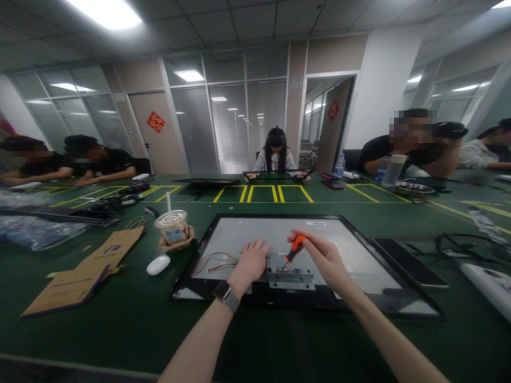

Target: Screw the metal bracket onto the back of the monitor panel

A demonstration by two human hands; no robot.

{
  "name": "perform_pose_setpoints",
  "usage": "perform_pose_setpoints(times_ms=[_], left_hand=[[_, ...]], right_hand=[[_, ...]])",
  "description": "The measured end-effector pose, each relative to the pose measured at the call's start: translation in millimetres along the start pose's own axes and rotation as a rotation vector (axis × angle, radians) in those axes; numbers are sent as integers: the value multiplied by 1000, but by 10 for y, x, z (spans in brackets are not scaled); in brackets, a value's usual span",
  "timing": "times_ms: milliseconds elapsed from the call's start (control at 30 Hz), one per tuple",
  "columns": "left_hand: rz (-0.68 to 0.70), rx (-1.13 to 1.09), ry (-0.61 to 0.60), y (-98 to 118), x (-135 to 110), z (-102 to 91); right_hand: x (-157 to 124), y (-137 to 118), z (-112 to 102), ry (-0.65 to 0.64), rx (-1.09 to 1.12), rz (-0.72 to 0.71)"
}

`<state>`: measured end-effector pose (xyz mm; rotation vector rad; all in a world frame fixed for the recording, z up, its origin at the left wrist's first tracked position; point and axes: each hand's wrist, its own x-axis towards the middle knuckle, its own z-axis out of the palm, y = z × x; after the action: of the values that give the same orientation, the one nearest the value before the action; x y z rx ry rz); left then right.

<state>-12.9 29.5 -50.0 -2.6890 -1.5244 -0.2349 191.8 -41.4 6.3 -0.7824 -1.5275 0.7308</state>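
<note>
Right hand (325,260) up first: fingers and thumb closed round the handle of an orange-and-black screwdriver (296,246), and here it is, over the near part of the panel (235,229), right at the metal bracket (292,280). Tip down and to my left, handle up to the right, so its long axis runs on a clear slant. Whether the tip actually sits in a screw head, I can't tell from here; it's too small and blurred. My left hand (252,260) goes palm down beside the bracket's left end, fingers stretched out and fairly close together, gripping nothing that I can see. This looks like the screw-work step, in or out I can't say, and the next move seems to call for a seated tip, a straighter shaft and firm downward pressure. The bracket lies lengthwise left to right, matching the panel's long side. Further out, thin wires (217,261) to the left, then a lidded cup (172,227), a white mouse (158,265), and a dark phone (411,261) off to the right on the green table (131,335).
</note>
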Motion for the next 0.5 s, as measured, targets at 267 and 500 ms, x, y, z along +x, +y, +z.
perform_pose_setpoints(times_ms=[267, 500], left_hand=[[-13, 8, -45, 8, 4, -24], [-40, -19, -49, 26, -4, -36]], right_hand=[[7, 10, 22, -19, 3, -15], [15, 3, 27, 5, 17, -53]])
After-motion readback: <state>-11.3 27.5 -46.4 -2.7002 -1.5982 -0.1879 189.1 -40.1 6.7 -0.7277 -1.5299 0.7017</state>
